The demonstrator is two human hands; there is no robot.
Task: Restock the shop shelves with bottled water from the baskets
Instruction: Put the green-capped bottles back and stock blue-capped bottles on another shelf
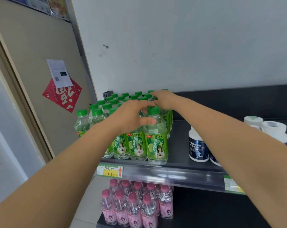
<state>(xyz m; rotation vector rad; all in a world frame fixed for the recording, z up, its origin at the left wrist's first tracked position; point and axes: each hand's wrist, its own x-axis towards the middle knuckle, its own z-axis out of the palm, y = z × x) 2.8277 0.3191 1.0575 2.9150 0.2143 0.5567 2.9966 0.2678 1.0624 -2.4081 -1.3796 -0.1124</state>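
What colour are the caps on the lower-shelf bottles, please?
The caps are pink; head view shows them best.

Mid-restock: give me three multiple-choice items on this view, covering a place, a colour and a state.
1. Where do the pink-capped bottles stand?
A) one level below the green-capped bottles
B) on the floor
C) in a basket
2. What colour is the arrow on the price tag?
A) blue
B) red
C) black
3. What is the left grip doing?
A) hanging idle
B) holding a pink-capped bottle
C) curling round the front green-capped bottle
Key: 1 A, they show directly beneath the green rows; 2 B, it is red beside the yellow patch; 3 C, the thumb is in front of its neck and the fingers behind.
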